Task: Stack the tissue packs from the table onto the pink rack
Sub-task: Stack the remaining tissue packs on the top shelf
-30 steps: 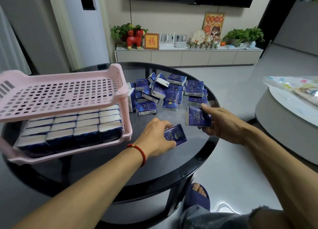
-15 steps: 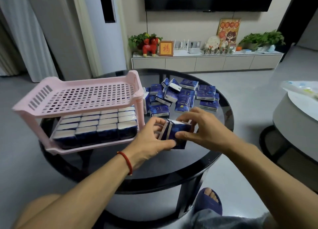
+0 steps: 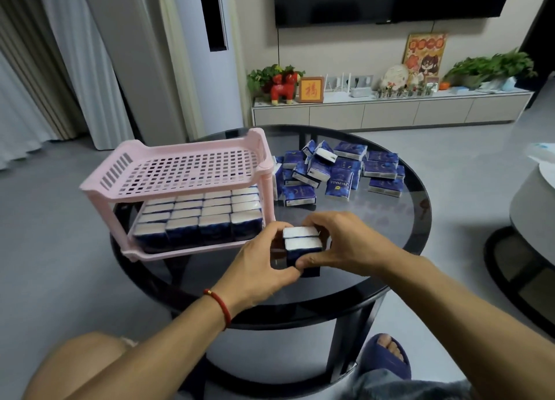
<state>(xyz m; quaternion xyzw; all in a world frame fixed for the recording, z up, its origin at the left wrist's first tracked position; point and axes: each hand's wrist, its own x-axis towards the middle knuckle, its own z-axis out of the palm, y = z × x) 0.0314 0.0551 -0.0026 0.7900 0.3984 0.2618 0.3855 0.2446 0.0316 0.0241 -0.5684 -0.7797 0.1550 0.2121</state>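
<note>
Landmark: the pink rack (image 3: pixel 192 171), a two-shelf plastic stand on the left part of the round dark glass tabletop (image 3: pixel 390 249).
Held packs: two tissue packs (image 3: pixel 301 243) pressed side by side, standing upright with their white ends up, just right of the rack's near right corner and just above the tabletop; whether their bottoms touch the glass I cannot tell.
Left hand (image 3: pixel 258 267): grips the pair from the left, fingers (image 3: pixel 277 230) curled over the far top edge, thumb along the near lower side.
Right hand (image 3: pixel 345 246): grips the same pair from the right, fingers curled over the top, thumb (image 3: pixel 309 261) pressed on the near blue face, touching the left thumb.
Lower shelf of the rack: filled with rows of tissue packs (image 3: pixel 204 219) standing on end, white ends up, packed tight.
Upper shelf of the rack: a slotted pink tray with nothing visible on it.
Loose pile (image 3: pixel 339 171): many blue tissue packs heaped right of the rack, on the far side of the tabletop, some flat, some tilted against each other.
Wrist: a red bracelet (image 3: pixel 220 305) on the left arm.
Beyond the rack: a low white cabinet (image 3: pixel 390 114) along the wall, carrying plants, a red horse figure (image 3: pixel 283 88) and a framed picture.
</note>
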